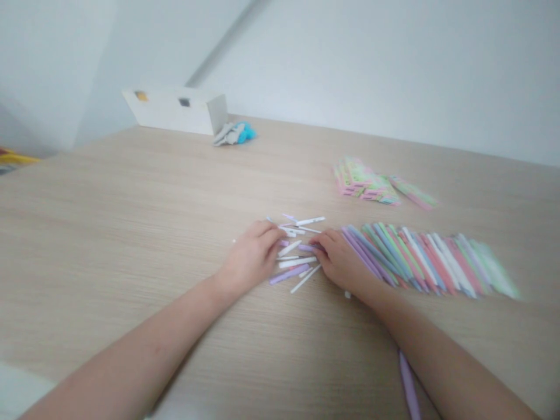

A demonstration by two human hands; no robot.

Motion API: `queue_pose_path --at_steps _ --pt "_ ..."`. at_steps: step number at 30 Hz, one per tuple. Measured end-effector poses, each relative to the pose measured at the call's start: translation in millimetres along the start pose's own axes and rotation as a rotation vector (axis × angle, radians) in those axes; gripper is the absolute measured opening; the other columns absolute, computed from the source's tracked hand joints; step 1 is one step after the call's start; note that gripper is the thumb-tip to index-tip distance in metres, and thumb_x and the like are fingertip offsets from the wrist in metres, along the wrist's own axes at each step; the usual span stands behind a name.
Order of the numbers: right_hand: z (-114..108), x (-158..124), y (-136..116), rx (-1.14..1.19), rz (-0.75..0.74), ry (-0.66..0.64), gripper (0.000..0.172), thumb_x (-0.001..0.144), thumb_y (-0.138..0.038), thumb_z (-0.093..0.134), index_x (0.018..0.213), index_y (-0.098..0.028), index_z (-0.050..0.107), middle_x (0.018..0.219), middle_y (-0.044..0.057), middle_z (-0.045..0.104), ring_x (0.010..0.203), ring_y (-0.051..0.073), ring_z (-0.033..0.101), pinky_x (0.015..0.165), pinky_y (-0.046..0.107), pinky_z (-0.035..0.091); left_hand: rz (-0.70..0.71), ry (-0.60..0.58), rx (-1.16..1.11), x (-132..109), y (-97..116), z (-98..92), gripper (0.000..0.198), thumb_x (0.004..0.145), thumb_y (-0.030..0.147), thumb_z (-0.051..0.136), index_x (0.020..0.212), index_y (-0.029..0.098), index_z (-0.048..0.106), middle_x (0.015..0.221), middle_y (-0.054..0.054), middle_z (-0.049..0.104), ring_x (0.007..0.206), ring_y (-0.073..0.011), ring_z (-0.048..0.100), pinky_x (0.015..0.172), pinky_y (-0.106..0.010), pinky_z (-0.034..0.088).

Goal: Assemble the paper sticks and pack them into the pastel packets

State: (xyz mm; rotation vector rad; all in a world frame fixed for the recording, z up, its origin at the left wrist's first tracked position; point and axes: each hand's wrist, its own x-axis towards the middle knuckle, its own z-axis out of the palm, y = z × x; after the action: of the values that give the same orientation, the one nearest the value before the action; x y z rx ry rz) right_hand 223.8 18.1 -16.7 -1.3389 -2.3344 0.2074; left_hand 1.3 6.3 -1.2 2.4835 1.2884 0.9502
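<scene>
1. Mid-bench, between my two hands: short white and purple pieces (297,263), loosely scattered at mixed angles on the bench (175,192).
2. Left hand (256,251): fingers curled at the scatter's left edge; whether they grip a piece, I cannot tell.
3. Right hand (335,256): fingertips bent at the scatter's right edge, apparently touching a purple piece (307,248); I cannot confirm a grasp.
4. Beside the right hand: a slanted row of coloured sticks (415,256). A single purple stick (408,382) lies apart, near the right forearm.
5. Hazards, as I judge them: a sideways shift of the right hand could knock the row askew; a hurried sweep could scatter the light pieces; the forearm could roll the single stick.
6. Lettering: the stacked packets (363,182), beyond the row, bear pink and green colouring, but blur leaves me no readable word or brand. I find no legible label on the white box (175,114).
</scene>
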Motion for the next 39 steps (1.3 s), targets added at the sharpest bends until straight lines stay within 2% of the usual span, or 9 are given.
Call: queue_pose_path --at_steps 2,9,16,19,21,25,31,36,39 --pt "0.5 0.7 0.5 0.02 0.011 0.016 0.01 0.084 -0.012 0.051 0.088 -0.016 0.059 0.093 0.009 0.058 0.092 0.021 0.051 0.084 0.033 0.041 0.124 -0.05 -0.082 -4.8 18.8 -0.3 0.027 0.09 0.013 0.04 0.109 0.017 0.058 0.106 -0.008 0.06 0.103 -0.0189 0.053 0.092 -0.033 0.044" --pt "3.6 0.6 4.1 0.06 0.029 0.072 0.008 0.083 -0.012 0.053 0.085 -0.016 0.059 0.089 0.007 0.059 0.088 0.02 0.052 0.081 0.031 0.04 0.598 -0.458 -0.099 -31.1 85.9 16.3 0.028 0.091 0.019 0.042 0.115 0.016 0.056 0.113 -0.006 0.062 0.098 -0.0168 0.056 0.087 -0.028 0.046" --pt "5.8 1.5 8.0 0.134 0.043 0.107 0.008 0.08 -0.012 0.054 0.085 -0.017 0.059 0.087 0.007 0.061 0.084 0.019 0.055 0.078 0.031 0.042 0.831 -0.432 -0.016 -40.6 132.8 43.1 0.028 0.092 0.026 0.041 0.11 0.029 0.062 0.132 0.003 0.052 0.105 -0.0143 0.056 0.075 -0.025 0.052" --pt "5.5 2.1 9.7 0.19 0.066 0.147 0.01 0.08 -0.012 0.052 0.087 -0.016 0.059 0.086 0.007 0.062 0.082 0.019 0.056 0.076 0.031 0.043 0.831 -0.443 -0.02 -34.8 147.1 56.7 0.027 0.091 0.027 0.042 0.105 0.028 0.066 0.122 0.0 0.058 0.107 -0.0158 0.055 0.074 -0.025 0.053" --pt "4.4 3.2 9.7 0.239 0.088 0.192 0.011 0.079 -0.013 0.052 0.087 -0.016 0.059 0.085 0.006 0.063 0.08 0.018 0.057 0.076 0.032 0.044 0.833 -0.451 -0.01 -31.4 153.4 64.0 0.026 0.09 0.024 0.044 0.09 0.027 0.07 0.11 -0.004 0.062 0.096 -0.0157 0.059 0.07 -0.025 0.053" --pt "-1.0 7.1 5.8 0.524 0.234 0.216 0.005 0.077 -0.02 0.057 0.081 -0.017 0.06 0.073 0.002 0.063 0.067 0.015 0.058 0.067 0.029 0.046 0.808 -0.424 -0.002 -31.8 153.8 70.6 0.026 0.089 0.02 0.045 0.079 0.023 0.069 0.094 -0.007 0.062 0.086 -0.016 0.059 0.062 -0.025 0.052" --pt "-8.9 7.6 -4.0 1.374 0.374 0.078 0.014 0.075 -0.028 0.066 0.086 -0.019 0.064 0.08 0.001 0.068 0.065 0.01 0.061 0.061 0.022 0.048 0.732 -0.381 0.069 -40.7 125.2 56.6 0.019 0.089 0.018 0.046 0.079 0.018 0.062 0.085 -0.007 0.059 0.076 -0.0157 0.054 0.056 -0.028 0.047" --pt "-16.0 2.9 -12.7 1.549 0.338 -0.036 0.013 0.079 -0.023 0.066 0.092 -0.021 0.066 0.088 0.002 0.071 0.074 0.009 0.066 0.066 0.018 0.051 0.611 -0.404 0.2 -35.3 91.4 42.4 0.014 0.089 0.019 0.045 0.083 0.017 0.057 0.082 -0.004 0.056 0.076 -0.0175 0.053 0.053 -0.028 0.043" --pt "-21.6 0.4 -18.7 1.579 0.291 -0.059 0.015 0.081 -0.022 0.065 0.096 -0.023 0.066 0.09 0.001 0.072 0.075 0.009 0.067 0.067 0.018 0.053 0.549 -0.396 0.265 -28.2 73.7 38.2 0.014 0.09 0.017 0.044 0.086 0.016 0.057 0.085 -0.005 0.056 0.081 -0.019 0.054 0.062 -0.03 0.046"
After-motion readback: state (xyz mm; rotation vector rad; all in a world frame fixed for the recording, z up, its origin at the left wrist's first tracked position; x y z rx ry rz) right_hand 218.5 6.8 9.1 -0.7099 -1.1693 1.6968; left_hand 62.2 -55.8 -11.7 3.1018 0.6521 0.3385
